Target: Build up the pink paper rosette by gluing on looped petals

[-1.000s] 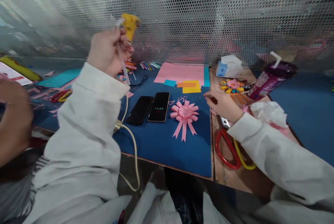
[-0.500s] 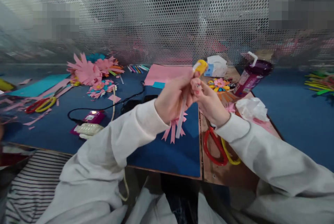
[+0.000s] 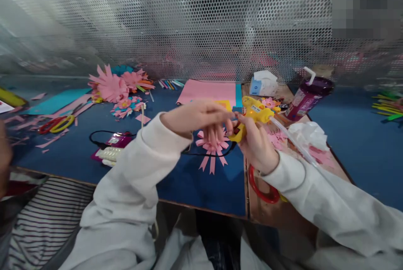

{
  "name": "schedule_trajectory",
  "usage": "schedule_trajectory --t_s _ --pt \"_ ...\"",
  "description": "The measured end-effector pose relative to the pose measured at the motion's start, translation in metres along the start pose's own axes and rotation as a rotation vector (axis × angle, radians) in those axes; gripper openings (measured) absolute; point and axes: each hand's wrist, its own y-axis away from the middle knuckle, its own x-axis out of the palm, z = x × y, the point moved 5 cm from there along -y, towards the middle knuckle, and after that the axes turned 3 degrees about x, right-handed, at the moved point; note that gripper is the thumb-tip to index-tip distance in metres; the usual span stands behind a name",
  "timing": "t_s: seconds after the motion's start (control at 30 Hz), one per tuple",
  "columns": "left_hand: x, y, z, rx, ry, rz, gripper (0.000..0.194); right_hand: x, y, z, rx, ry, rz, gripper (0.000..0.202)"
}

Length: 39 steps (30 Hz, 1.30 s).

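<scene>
A yellow glue gun [image 3: 256, 111] is gripped by its handle in my right hand [image 3: 258, 146], and a long clear glue stick [image 3: 292, 140] sticks out of its back toward my right sleeve. My left hand [image 3: 204, 121] is beside the handle, fingers apart and pointing right and down, with nothing seen in it. Below it, a pink paper flower [image 3: 213, 156] with notched strips lies on the blue mat, partly covered by my left hand. The gun's black cord runs across the mat behind the flower.
Red-handled scissors [image 3: 264, 190] lie near my right wrist. A purple bottle [image 3: 304, 100], a tissue box [image 3: 262, 84] and crumpled tissue [image 3: 308, 135] stand or lie at the right. Paper flowers [image 3: 113, 87], scissors [image 3: 56, 125] and a power strip [image 3: 111, 152] are at the left. A person's striped clothing shows lower left.
The glue gun has turned in my right hand, so its body and glue stick now show at the right. My left hand has moved away and opened. The view has shifted slightly.
</scene>
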Motion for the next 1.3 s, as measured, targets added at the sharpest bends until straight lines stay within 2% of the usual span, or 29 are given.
schedule_trajectory --t_s 0.03,0.07,0.17,0.23,0.33,0.57,0.8,0.87,1.07,1.2,1.3 --pt "-0.023 -0.002 0.01 0.025 -0.121 -0.169 0.029 0.003 0.001 0.002 0.062 -0.104 -0.007 0.031" --pt "-0.04 -0.004 0.023 0.028 -0.255 -0.282 0.025 0.007 0.002 0.0 0.209 -0.357 -0.02 0.027" --pt "-0.058 -0.017 0.07 -0.019 -0.629 -0.261 0.017 0.02 0.008 -0.001 0.503 -0.822 -0.027 0.017" --pt "-0.059 -0.024 0.093 0.001 -0.769 -0.205 0.024 0.023 0.009 0.0 0.542 -0.904 -0.015 0.014" --pt "-0.055 -0.029 0.107 0.079 -0.852 -0.129 0.028 0.024 0.009 -0.005 0.553 -0.979 -0.031 0.014" --pt "-0.048 -0.038 0.115 0.121 -0.979 -0.067 0.031 0.031 0.017 -0.009 0.651 -1.025 -0.081 0.017" --pt "-0.044 -0.041 0.116 0.167 -1.077 -0.033 0.021 0.037 0.022 -0.01 0.725 -1.078 0.001 0.018" --pt "-0.048 -0.038 0.112 0.205 -1.111 -0.071 0.017 0.036 0.022 -0.011 0.737 -1.077 -0.004 0.018" --pt "-0.067 -0.019 0.1 0.358 -1.123 -0.324 0.016 0.041 0.027 -0.004 0.77 -1.043 0.077 0.018" --pt "-0.062 -0.002 0.087 0.546 -1.134 -0.448 0.025 0.044 0.031 0.001 0.73 -0.96 0.134 0.018" --pt "-0.055 0.005 0.078 0.603 -1.175 -0.477 0.028 0.043 0.031 0.001 0.713 -0.915 0.134 0.02"
